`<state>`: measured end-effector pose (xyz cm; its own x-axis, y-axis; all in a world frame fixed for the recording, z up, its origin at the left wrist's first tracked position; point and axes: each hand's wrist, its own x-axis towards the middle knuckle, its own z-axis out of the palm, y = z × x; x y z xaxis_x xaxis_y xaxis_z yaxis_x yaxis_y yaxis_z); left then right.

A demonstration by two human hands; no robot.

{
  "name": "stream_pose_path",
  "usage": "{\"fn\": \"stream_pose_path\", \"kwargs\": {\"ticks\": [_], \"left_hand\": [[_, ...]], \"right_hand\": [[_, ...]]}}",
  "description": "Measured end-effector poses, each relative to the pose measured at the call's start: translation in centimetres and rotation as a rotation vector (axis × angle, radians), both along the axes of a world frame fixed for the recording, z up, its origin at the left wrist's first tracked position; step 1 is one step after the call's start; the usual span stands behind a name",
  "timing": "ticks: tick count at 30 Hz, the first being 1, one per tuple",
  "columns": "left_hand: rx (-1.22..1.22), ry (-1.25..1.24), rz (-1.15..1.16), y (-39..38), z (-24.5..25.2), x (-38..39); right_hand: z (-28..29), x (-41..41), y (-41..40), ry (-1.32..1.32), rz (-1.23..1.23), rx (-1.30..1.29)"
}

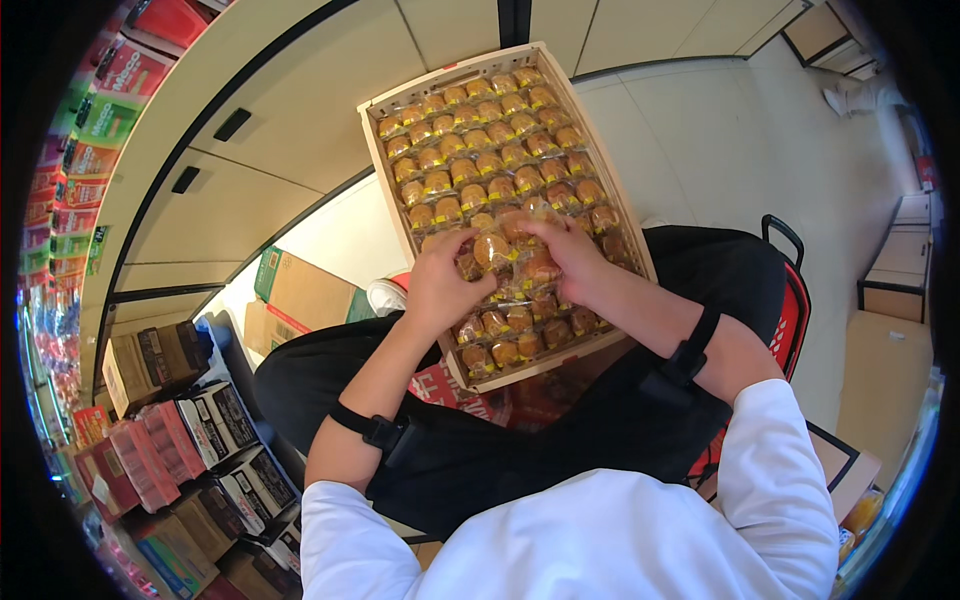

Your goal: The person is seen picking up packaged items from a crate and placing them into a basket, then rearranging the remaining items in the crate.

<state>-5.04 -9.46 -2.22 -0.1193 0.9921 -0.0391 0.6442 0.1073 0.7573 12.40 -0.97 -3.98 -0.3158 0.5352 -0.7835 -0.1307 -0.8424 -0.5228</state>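
Note:
A shallow rectangular crate [384, 161] lies before me, filled with rows of round brown baked goods [465, 171] in clear wrappers with yellow marks. Over its nearer half, my left hand [448, 281] curls its fingers and thumb around a wrapped round pastry [493, 250]. My right hand [570, 251] is just to the right, with thumb and index finger at the wrapped pieces beside it; another wrapped piece [538, 268] lies under its palm. The fingers partly hide which pieces the right hand touches.
Pale cabinets [300, 97] with black handles curve along the left and top. Cardboard boxes [307, 289] stand on the floor at the left, and stacked packaged goods [180, 442] fill the lower left. A red plastic basket [793, 322] is beside my right leg. A person's foot [840, 101] shows at upper right.

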Motion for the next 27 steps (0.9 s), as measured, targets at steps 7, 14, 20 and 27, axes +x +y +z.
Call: {"fn": "stream_pose_path", "kwargs": {"ticks": [7,14,20,27], "left_hand": [[-0.068,0.26,-0.025,0.8,-2.1,-2.6],[-0.377,0.558,-0.341,-0.5,-6.1,-3.8],[-0.257,0.682,-0.385,-2.1,-7.0,-4.0],[-0.508,0.441,-0.455,-1.0,-7.0,-3.6]], "right_hand": [[0.3,0.2,1.3,-0.128,0.005,-0.046],[3.1,0.3,2.1,-0.036,-0.026,-0.023],[2.6,0.0,1.7,-0.041,0.005,0.025],[3.1,-0.1,1.5,-0.056,0.046,-0.02]]}}
